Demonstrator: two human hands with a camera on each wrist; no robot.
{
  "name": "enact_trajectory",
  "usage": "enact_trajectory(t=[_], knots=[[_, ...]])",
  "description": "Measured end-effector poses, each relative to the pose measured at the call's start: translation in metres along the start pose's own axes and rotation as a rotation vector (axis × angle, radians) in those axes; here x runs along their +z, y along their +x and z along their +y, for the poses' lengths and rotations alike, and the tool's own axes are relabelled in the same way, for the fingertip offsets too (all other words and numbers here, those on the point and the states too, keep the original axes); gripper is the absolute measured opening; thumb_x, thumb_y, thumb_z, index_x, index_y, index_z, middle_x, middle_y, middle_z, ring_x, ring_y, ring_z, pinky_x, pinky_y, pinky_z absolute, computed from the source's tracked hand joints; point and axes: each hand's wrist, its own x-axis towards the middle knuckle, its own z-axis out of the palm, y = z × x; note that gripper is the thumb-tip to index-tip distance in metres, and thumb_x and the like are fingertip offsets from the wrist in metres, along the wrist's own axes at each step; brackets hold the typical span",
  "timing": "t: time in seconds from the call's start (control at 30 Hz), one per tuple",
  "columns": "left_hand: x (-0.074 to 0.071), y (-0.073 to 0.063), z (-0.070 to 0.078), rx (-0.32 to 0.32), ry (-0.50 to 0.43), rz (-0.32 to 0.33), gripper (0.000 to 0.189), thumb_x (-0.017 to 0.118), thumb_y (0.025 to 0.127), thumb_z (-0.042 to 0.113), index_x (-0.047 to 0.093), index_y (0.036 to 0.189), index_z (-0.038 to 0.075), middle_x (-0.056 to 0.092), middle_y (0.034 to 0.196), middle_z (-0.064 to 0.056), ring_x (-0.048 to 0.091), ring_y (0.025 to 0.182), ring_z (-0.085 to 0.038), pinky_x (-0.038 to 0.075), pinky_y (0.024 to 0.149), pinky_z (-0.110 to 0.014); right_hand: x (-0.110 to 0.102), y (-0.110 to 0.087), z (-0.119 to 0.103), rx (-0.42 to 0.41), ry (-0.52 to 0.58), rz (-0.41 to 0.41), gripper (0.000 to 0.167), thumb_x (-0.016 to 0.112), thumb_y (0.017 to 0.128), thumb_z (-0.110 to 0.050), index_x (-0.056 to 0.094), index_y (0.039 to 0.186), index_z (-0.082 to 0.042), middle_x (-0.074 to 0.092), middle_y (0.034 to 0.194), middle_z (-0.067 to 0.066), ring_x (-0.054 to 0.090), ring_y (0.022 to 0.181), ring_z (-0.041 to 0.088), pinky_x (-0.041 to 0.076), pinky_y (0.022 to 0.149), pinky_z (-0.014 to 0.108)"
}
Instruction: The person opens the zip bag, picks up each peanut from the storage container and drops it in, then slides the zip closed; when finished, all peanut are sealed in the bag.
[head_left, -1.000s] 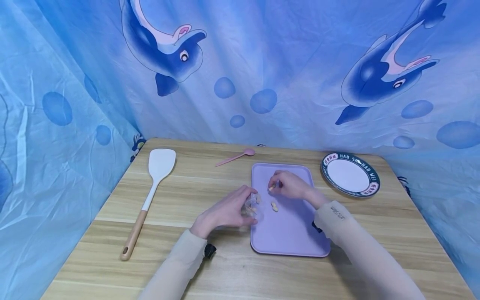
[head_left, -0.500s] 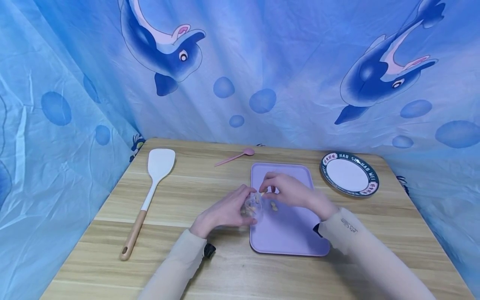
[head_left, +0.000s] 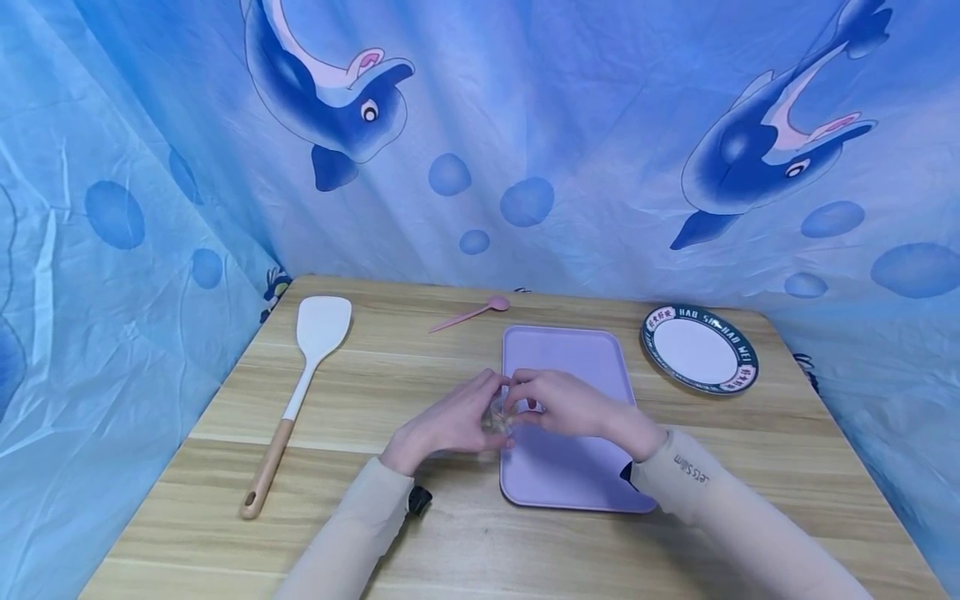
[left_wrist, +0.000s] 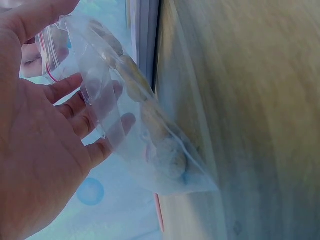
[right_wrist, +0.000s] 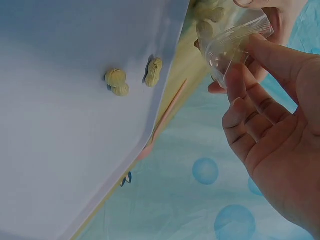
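Note:
A clear zip bag [left_wrist: 150, 130] with several unshelled peanuts [left_wrist: 131, 80] inside hangs between my hands at the purple tray's [head_left: 573, 479] left edge. My left hand [head_left: 453, 417] holds the bag, its thumb near the mouth and its fingers along the plastic. At the red-lined zip edge, my right hand [head_left: 566, 404] pinches the bag's lip with thumb and forefinger. No peanut can be made out between those fingertips. In the right wrist view, two peanuts lie on the tray, one peanut [right_wrist: 116, 79] farther from the bag and one peanut [right_wrist: 153, 72] nearer its edge.
A white spatula [head_left: 322, 329] with a wooden handle lies on the left of the wooden table [head_left: 187, 517]. Behind the tray is a pink spoon [head_left: 497, 304]. A green-rimmed plate [head_left: 697, 350] stands at the back right. A blue dolphin curtain [head_left: 600, 167] borders the table.
My right hand has moved left from over the tray to the bag's mouth, after holding what looks like a peanut. My left hand has stayed in place with the bag.

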Motion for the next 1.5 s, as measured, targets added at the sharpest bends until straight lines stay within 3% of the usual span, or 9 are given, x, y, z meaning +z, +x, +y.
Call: enact_trajectory(t=[0.33,0.73,1.5], knots=[[0.001,0.001,0.001,-0.030,-0.004,-0.016,0.078,0.083,0.079,0.040,0.044,0.142,0.014,0.050,0.113,0.004,0.052,0.098,-0.012,0.047,0.091,-0.030,0.002,-0.001,0.001,0.002,0.000,0.010,0.015,0.076,0.089,-0.013,0.075,0.104,-0.013,0.064,0.102,0.000,0.062,0.082,0.015,0.050,0.073,0.027],[0.002,0.002,0.001,-0.030,-0.003,-0.017,0.078,0.083,0.079,0.040,0.044,0.142,0.015,0.050,0.114,0.005,0.053,0.098,-0.011,0.048,0.090,-0.030,-0.002,-0.003,0.002,0.036,0.033,0.005,0.016,0.075,0.089,-0.014,0.074,0.106,-0.014,0.064,0.104,-0.005,0.059,0.082,0.009,0.051,0.073,0.028],[0.001,0.002,0.001,-0.046,-0.006,-0.008,0.078,0.083,0.079,0.037,0.045,0.142,0.009,0.053,0.122,-0.002,0.054,0.106,-0.015,0.047,0.095,-0.034,-0.013,-0.017,0.034,0.133,0.083,0.055,0.021,0.077,0.088,-0.012,0.072,0.108,-0.010,0.068,0.102,0.005,0.057,0.076,0.007,0.054,0.070,0.036]])
